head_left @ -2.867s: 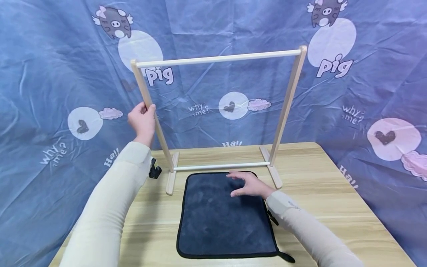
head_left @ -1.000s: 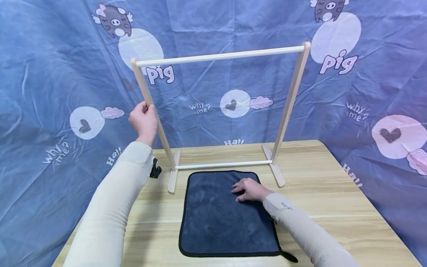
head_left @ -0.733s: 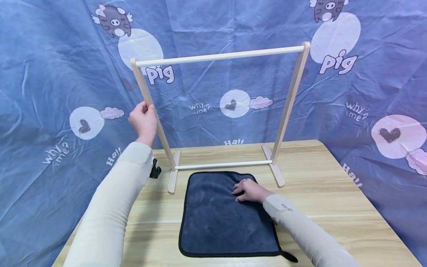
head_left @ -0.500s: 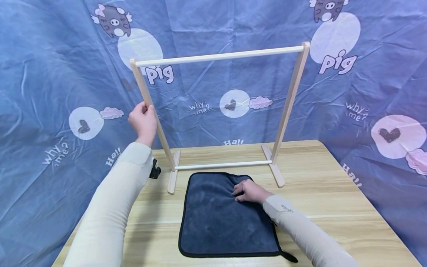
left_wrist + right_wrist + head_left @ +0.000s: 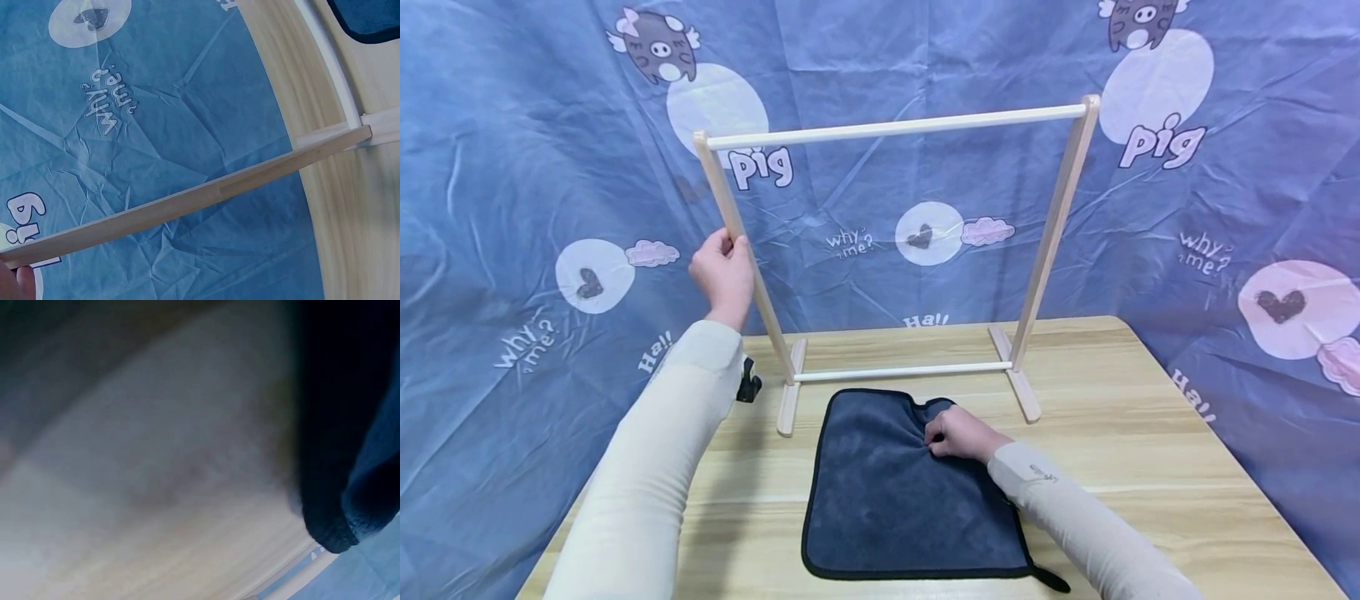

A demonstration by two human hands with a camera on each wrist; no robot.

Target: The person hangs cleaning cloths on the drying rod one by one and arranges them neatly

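Note:
A dark blue-grey cloth [image 5: 895, 500] with black edging and a black corner loop lies on the table. My right hand [image 5: 962, 433] pinches it near its far right part, and folds run out from the fingertips. The far edge is drawn into a notch there. In the right wrist view the cloth [image 5: 350, 456] hangs close and blurred at the right. My left hand [image 5: 722, 267] grips the left upright of a wooden rack [image 5: 895, 128], which stands behind the cloth. In the left wrist view only the fingers [image 5: 25, 281] show at the upright's end.
The rack's lower rail [image 5: 902, 372] runs just behind the cloth, between two wooden feet [image 5: 1021, 395]. A light wood table [image 5: 1135, 467] carries everything. Blue printed fabric [image 5: 850, 50] hangs behind and at both sides. A black wrist-camera piece [image 5: 749, 383] sits at the left sleeve.
My right hand has come down from over the cloth and its fingers have drawn together, gathering the fabric into folds. The cloth's far edge has pulled toward me. My left hand stays on the upright.

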